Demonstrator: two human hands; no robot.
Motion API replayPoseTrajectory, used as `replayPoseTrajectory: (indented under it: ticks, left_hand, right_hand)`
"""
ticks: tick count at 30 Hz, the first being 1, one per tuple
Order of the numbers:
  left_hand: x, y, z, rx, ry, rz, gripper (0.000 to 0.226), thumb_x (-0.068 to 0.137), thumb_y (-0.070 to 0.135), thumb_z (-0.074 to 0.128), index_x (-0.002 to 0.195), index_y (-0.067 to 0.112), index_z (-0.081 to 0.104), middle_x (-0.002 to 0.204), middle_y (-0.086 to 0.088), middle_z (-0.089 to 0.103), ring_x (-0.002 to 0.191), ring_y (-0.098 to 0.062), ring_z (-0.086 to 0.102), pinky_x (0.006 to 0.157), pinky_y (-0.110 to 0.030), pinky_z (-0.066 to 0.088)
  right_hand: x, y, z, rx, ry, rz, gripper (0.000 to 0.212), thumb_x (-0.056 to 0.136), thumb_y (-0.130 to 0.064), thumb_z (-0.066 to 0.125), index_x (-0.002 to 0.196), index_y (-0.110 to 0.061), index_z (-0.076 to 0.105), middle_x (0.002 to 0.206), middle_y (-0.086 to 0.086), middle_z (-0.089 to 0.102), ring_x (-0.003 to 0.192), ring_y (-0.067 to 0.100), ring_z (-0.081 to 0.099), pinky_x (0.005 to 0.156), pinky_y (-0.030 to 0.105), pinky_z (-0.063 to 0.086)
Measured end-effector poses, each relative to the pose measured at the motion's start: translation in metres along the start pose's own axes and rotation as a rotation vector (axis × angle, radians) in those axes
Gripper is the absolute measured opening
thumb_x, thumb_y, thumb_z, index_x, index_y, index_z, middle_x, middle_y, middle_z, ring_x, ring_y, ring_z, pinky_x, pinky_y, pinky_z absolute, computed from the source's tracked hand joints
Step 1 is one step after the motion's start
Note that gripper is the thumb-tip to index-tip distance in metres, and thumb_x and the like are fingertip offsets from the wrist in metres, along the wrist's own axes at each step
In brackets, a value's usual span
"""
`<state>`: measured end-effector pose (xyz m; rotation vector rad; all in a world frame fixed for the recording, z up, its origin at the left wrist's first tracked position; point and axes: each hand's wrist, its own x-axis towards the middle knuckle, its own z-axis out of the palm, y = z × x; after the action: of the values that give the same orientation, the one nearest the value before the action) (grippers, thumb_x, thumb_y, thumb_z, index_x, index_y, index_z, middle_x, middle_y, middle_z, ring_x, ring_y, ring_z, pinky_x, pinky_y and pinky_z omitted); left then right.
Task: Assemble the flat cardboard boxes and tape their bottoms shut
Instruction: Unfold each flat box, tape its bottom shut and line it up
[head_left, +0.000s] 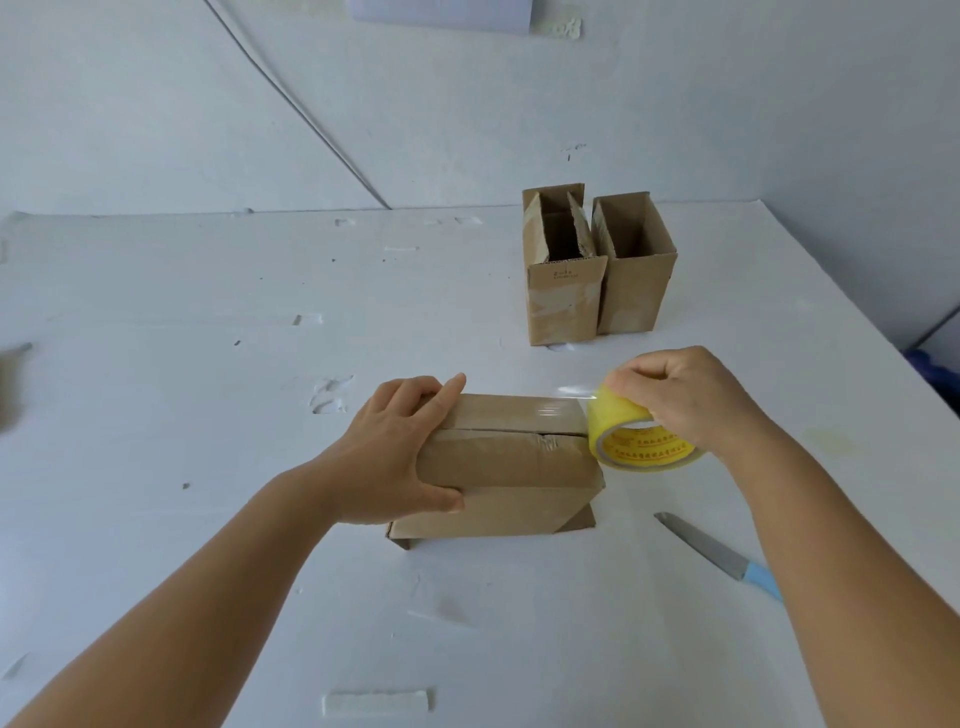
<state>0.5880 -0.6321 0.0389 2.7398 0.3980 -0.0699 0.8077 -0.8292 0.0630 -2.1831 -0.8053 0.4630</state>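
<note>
The cardboard box (498, 467) sits near the middle of the desk (208, 415), turned bottom-up with its two closed flaps meeting in a seam across the top. The left hand (400, 447) clasps the box's left end, fingers spread over the far flap and thumb pressed against the near side. The right hand (685, 395) grips a roll of yellow-cored clear tape (634, 436) just off the box's right edge, fingers curled round it, and a shiny strip of tape runs from the roll leftward over the far flap.

Far and to the right, two finished boxes (597, 270) stand upright side by side, touching, their tops open. A knife with a pale blue handle (722, 556) lies on the desk to the near right, apart from the box. The desk is covered in white sheeting, scuffed and dotted with old bits of clear tape; a loose strip lies at the near edge. Behind is a plain white wall (467, 104), with a thin dark cable (291, 104) slanting down it.
</note>
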Motion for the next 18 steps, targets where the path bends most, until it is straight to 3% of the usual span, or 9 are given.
replayPoseTrajectory:
  ticks: [4, 9, 15, 18]
  left_hand:
    - [0.001, -0.001, -0.002, 0.066, -0.012, 0.016, 0.109, 0.065, 0.065, 0.059, 0.15, 0.036, -0.004, 0.14, 0.018, 0.011, 0.13, -0.004, 0.003, 0.112, -0.025, 0.008]
    - [0.004, 0.0, -0.005, 0.147, -0.048, -0.001, 0.113, 0.055, 0.078, 0.04, 0.149, 0.036, -0.008, 0.141, 0.016, 0.009, 0.13, -0.007, 0.001, 0.108, -0.023, 0.003]
    - [0.004, 0.006, -0.01, 0.251, -0.128, -0.035, 0.111, 0.063, 0.078, 0.044, 0.15, 0.033, -0.01, 0.146, 0.012, 0.005, 0.133, -0.012, 0.001, 0.112, -0.029, -0.001]
    - [0.01, 0.014, -0.014, 0.374, -0.182, -0.052, 0.109, 0.07, 0.077, 0.041, 0.15, 0.025, -0.012, 0.151, 0.004, 0.003, 0.14, -0.018, -0.003, 0.117, -0.039, -0.006]
  right_hand:
    - [0.001, 0.01, 0.006, -0.083, -0.069, 0.019, 0.018, 0.084, -0.038, 0.064, 0.087, -0.024, 0.075, 0.092, -0.003, 0.073, 0.086, 0.013, 0.066, 0.078, 0.028, 0.049]
    - [0.006, 0.015, 0.011, -0.105, -0.069, 0.009, 0.023, 0.084, -0.039, 0.063, 0.082, -0.019, 0.075, 0.083, 0.004, 0.072, 0.084, 0.02, 0.065, 0.078, 0.034, 0.052]
    - [0.007, 0.031, 0.033, -0.159, -0.11, 0.037, 0.034, 0.083, -0.046, 0.06, 0.079, -0.014, 0.072, 0.076, 0.01, 0.068, 0.078, 0.027, 0.063, 0.073, 0.038, 0.052]
    - [0.01, 0.033, 0.036, -0.133, -0.093, 0.05, 0.03, 0.083, -0.045, 0.061, 0.077, -0.018, 0.073, 0.072, 0.005, 0.069, 0.075, 0.022, 0.063, 0.072, 0.036, 0.051]
